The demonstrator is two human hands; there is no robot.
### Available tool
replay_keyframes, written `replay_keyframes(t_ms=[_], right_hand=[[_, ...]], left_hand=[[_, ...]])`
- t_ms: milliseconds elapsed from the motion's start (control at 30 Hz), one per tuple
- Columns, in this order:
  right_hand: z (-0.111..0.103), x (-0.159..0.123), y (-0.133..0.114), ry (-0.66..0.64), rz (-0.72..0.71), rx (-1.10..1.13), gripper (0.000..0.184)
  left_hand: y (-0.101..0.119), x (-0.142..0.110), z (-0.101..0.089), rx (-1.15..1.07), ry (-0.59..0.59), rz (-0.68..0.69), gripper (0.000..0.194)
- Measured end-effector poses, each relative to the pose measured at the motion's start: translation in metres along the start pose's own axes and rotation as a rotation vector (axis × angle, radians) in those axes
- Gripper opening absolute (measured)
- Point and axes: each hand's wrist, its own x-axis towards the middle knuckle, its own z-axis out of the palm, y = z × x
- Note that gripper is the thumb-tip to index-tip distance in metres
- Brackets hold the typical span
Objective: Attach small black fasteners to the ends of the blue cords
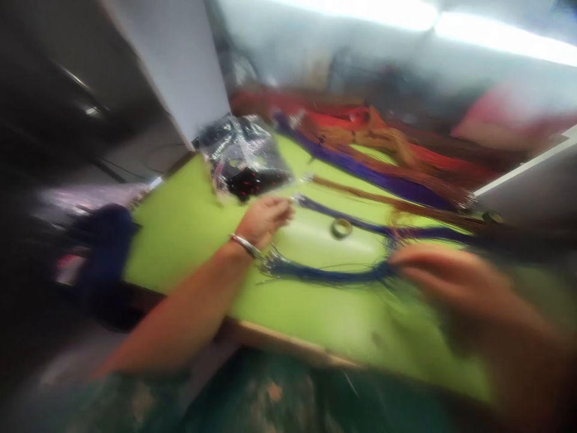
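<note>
My left hand (265,219), with a metal bangle at the wrist, is closed in a pinch over the green tabletop. Its fingertips are beside the tipped end of a purple wire bundle (324,210); what they pinch is too small to make out. My right hand (446,276) is blurred, its thumb and fingers drawn together at the right end of a blue wire bundle (324,273). Whatever is between those fingers is hidden by blur. Thin orange wires (399,222) lie just beyond them. A roll of tape (341,228) sits between the two bundles.
A clear plastic bag (247,162) with dark contents lies at the back left of the green table (175,222). Brown wires (356,191) and larger purple, orange and red bundles (378,138) cover the back. A white panel (175,66) stands at left; dark blue material (106,252) hangs beside the table.
</note>
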Motion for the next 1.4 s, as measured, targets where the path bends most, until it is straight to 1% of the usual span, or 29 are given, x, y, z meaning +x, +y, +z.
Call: replay_keyframes(t_ms=[33, 67, 133, 200, 267, 367, 467, 567, 633, 700, 733, 767, 800, 867, 933, 1000, 1033, 1167, 1233, 1300, 1333, 1400], right_hand=[[0.026, 0.025, -0.014, -0.130, -0.087, -0.006, 0.014], [0.052, 0.046, -0.026, -0.223, -0.112, -0.017, 0.014], [0.098, 0.075, -0.048, -0.284, -0.128, -0.065, 0.015], [0.129, 0.089, -0.062, -0.309, -0.117, -0.169, 0.013], [0.145, 0.094, -0.069, -0.305, -0.075, -0.256, 0.011], [0.149, 0.096, -0.071, -0.296, -0.023, -0.280, 0.012], [0.146, 0.099, -0.066, -0.312, -0.002, -0.171, 0.011], [0.141, 0.103, -0.059, -0.299, 0.078, 0.032, 0.011], [0.138, 0.103, -0.055, -0.248, 0.147, 0.143, 0.011], [0.134, 0.102, -0.053, -0.196, 0.185, 0.233, 0.010], [0.133, 0.101, -0.053, -0.173, 0.193, 0.283, 0.010], [0.131, 0.100, -0.053, -0.148, 0.204, 0.336, 0.010], [0.130, 0.099, -0.052, -0.115, 0.222, 0.389, 0.010], [0.128, 0.098, -0.051, -0.040, 0.258, 0.471, 0.010], [0.128, 0.097, -0.047, 0.022, 0.266, 0.513, 0.011], [0.130, 0.098, -0.044, 0.054, 0.239, 0.537, 0.014], [0.132, 0.098, -0.042, 0.059, 0.222, 0.547, 0.015], [0.146, 0.098, -0.038, 0.050, 0.153, 0.568, 0.013], [0.153, 0.097, -0.036, 0.032, 0.117, 0.561, 0.013], [0.159, 0.096, -0.033, 0.017, 0.070, 0.534, 0.014], [0.160, 0.096, -0.031, 0.011, 0.043, 0.514, 0.014], [0.161, 0.096, -0.028, 0.007, -0.003, 0.474, 0.015]], left_hand=[[-0.001, 0.000, 0.000, 0.008, -0.001, -0.011, 0.018], [-0.001, 0.000, -0.001, 0.013, 0.000, -0.018, 0.019], [-0.001, 0.001, -0.003, 0.011, 0.007, -0.015, 0.020], [0.001, 0.001, -0.005, 0.000, 0.015, -0.004, 0.019], [0.002, 0.000, -0.006, -0.010, 0.011, -0.003, 0.018], [0.005, -0.001, -0.005, -0.008, -0.025, -0.002, 0.018], [0.009, 0.000, -0.007, 0.004, -0.036, 0.017, 0.019], [0.018, 0.005, -0.019, -0.006, 0.056, 0.066, 0.020], [0.023, 0.011, -0.032, -0.037, 0.149, 0.114, 0.021], [0.024, 0.018, -0.045, -0.030, 0.229, 0.180, 0.023], [0.023, 0.022, -0.051, 0.037, 0.262, 0.216, 0.025], [0.021, 0.025, -0.055, 0.174, 0.296, 0.263, 0.027], [0.018, 0.029, -0.059, 0.360, 0.330, 0.312, 0.029], [0.013, 0.038, -0.063, 0.518, 0.344, 0.339, 0.030], [0.011, 0.049, -0.063, 0.672, 0.341, 0.360, 0.026], [0.017, 0.066, -0.060, 0.841, 0.339, 0.391, 0.020], [0.021, 0.076, -0.057, 0.921, 0.345, 0.402, 0.021], [0.039, 0.120, -0.048, 1.191, 0.367, 0.369, 0.039], [0.042, 0.137, -0.044, 1.288, 0.364, 0.306, 0.041], [0.037, 0.145, -0.042, 1.363, 0.354, 0.250, 0.045], [0.033, 0.144, -0.041, 1.394, 0.349, 0.235, 0.048], [0.024, 0.136, -0.040, 1.444, 0.354, 0.231, 0.052]])
